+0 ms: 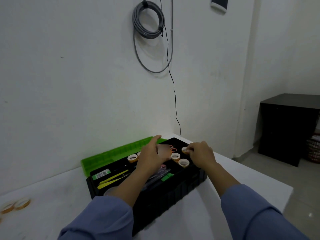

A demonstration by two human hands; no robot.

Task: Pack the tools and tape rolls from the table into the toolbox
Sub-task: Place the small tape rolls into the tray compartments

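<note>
Hands apart over the open toolbox, which sits on the counter.

- Right hand pinches one tape roll inside the far right compartment.
- Left hand reaches across the box with fingers straight and tips at the green lid. We see nothing held in it.
- **Handling:** we judge the rolls light, with a stiff core and slick film. They are best pinched across the rim or hooked through the hole.
- **Rolls in the box:** four are plain to see, and a fifth is half hidden behind the left hand.
- **Rolls on the counter:** two loose rolls lie at far left, blurred. There may be a third at the frame edge.
- **Tools in the box:** yellow tweezers, one clear-handled screwdriver and orange-ringed scissors.
</note>
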